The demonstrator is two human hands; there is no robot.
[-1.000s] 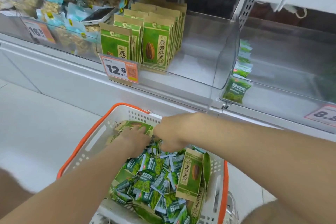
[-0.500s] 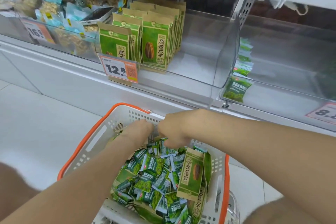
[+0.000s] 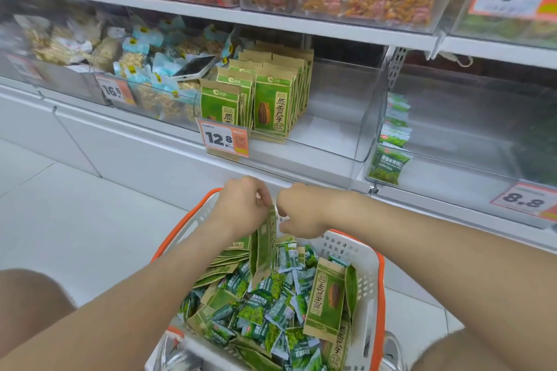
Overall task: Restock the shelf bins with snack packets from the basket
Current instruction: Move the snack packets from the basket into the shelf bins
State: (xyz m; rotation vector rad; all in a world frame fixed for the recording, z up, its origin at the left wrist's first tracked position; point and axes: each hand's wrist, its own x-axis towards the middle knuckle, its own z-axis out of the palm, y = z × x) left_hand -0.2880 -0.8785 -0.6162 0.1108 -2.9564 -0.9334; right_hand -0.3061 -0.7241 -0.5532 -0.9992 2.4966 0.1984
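Two hands work over the basket (image 3: 184, 224): left hand (image 3: 241, 211) pinches several upright seed packets (image 3: 264, 245) by their tops, right hand (image 3: 301, 215) curls alongside, grip indeterminate; recommend squaring the stack before standing it in the half-filled bin (image 3: 331, 129).

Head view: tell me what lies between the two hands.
Head view shows a green seed packet, edge-on above the basket, between left hand and right hand.

Perforated plastic basket (image 3: 366, 265), clear bins (image 3: 340, 135)
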